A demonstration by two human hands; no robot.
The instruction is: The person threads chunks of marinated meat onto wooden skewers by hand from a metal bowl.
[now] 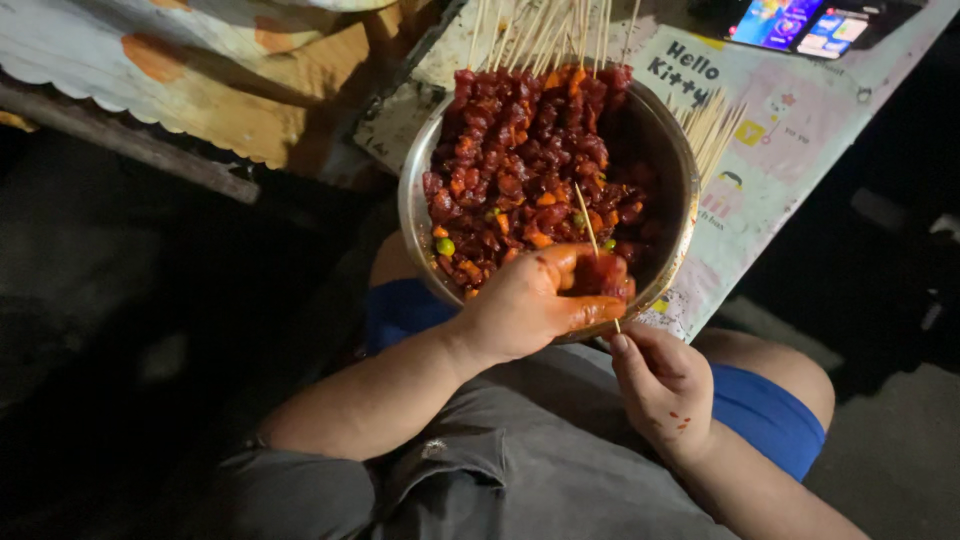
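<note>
- Two hands at work on one thin bamboo skewer (590,232), just below the centre of the frame.
- Left hand (530,300) curled tight round a dark red chunk of marinated meat (603,275), thumb and fingers slick with orange-red sauce, pressing the piece onto the stick.
- Right hand (662,385) pinching the blunt lower end of the same stick between thumb and forefinger, lower right of centre; a few sauce specks on its back.
- Skewer tilted slightly, its pointed tip poking up past the left fingers and over the bowl.
- Directly above the hands, a round steel bowl (680,160) heaped with finished skewers (520,130) of red meat, dotted with orange bits and green peas, bare stick ends fanning toward the top edge of the frame.
- Bowl perched at the edge of a table covered in printed cartoon cloth (790,140), seemingly overhanging the lap in blue shorts (770,415).
- More bare sticks (712,125) lying right of the bowl; a lit phone screen (800,22) at upper right.
- Risks, as judged from here: sharp tip close to greasy fingers, so a slip could jab the left hand; a hard push might split the meat or snap the thin stick; weight on the overhanging rim could tip the bowl onto the lap; dim light hiding the tip.
</note>
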